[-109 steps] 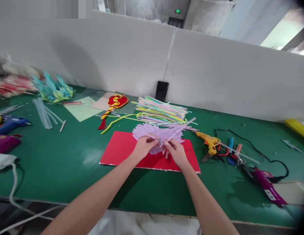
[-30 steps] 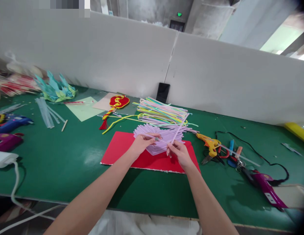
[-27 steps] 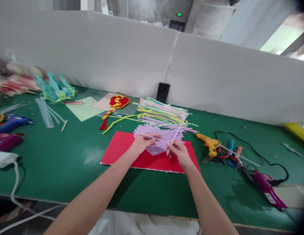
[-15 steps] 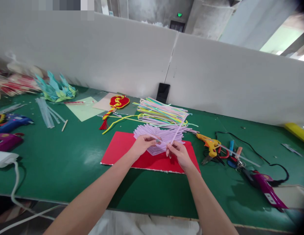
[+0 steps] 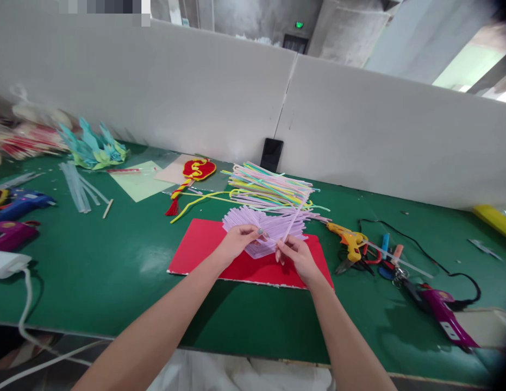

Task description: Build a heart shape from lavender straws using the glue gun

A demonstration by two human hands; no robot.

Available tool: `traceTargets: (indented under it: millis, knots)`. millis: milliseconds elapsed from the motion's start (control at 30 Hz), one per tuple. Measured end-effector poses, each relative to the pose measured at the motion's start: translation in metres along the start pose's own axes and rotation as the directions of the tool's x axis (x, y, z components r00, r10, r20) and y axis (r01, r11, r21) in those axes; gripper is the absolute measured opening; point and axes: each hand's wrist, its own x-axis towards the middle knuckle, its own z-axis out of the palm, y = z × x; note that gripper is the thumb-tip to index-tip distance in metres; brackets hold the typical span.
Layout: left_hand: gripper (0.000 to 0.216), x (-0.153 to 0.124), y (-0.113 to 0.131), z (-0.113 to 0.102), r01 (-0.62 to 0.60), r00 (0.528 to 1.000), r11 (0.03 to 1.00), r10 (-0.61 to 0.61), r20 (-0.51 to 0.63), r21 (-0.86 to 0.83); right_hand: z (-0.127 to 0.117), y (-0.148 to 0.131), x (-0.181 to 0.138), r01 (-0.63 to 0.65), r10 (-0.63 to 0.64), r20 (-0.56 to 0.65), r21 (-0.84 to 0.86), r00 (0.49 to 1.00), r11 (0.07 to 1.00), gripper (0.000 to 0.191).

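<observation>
A heart-shaped piece made of lilac straws (image 5: 263, 231) lies on a red sheet (image 5: 199, 247) on the green table. My left hand (image 5: 238, 243) rests on its near left edge, fingers pinched on the piece. My right hand (image 5: 295, 256) pinches the lower end of one lilac straw (image 5: 295, 217) that slants up and away over the heart. Behind the heart lies a heap of pastel straws (image 5: 271, 187).
A yellow glue gun (image 5: 348, 239), scissors and a purple glue gun (image 5: 442, 309) with a black cord lie at the right. A red and yellow ornament (image 5: 193, 171), glue sticks (image 5: 75, 190), paper crafts (image 5: 93, 149) and more glue guns (image 5: 16, 203) are at the left. A white partition stands behind.
My right hand has lifted a single lilac straw so that it slants upward over the heart. My left hand has stayed on the heart's edge.
</observation>
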Motion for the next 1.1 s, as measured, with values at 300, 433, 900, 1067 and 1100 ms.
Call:
traceTargets:
  millis: [300,433,900,1067,1100]
  knots:
    - [0.023,0.0007,-0.0004,-0.0004,-0.033,0.999,0.999,0.032,-0.027,-0.024,0.0,0.0005,-0.0001,-0.013,0.013,0.002,-0.011,1.0,1.0,0.033]
    - [0.028,0.001,0.0008,-0.0012,-0.058,0.997,0.997,0.055,-0.055,-0.053,-0.0005,0.001,0.0002,-0.021,0.021,0.009,-0.015,1.0,1.0,0.032]
    - [0.032,0.0018,0.002,-0.0011,-0.056,0.993,0.986,0.039,-0.11,-0.155,0.0008,-0.0011,-0.0004,-0.035,0.036,0.029,-0.024,0.999,0.999,0.032]
    - [0.032,0.0042,0.0014,-0.0061,-0.084,0.987,0.963,0.045,-0.156,-0.255,0.0016,-0.0015,-0.0005,-0.03,0.031,0.021,-0.021,0.999,0.999,0.032]
    - [0.032,0.0046,0.001,-0.0067,-0.087,0.986,0.959,0.044,-0.16,-0.271,0.002,-0.0018,-0.0006,-0.03,0.03,0.023,-0.021,0.999,0.999,0.032]
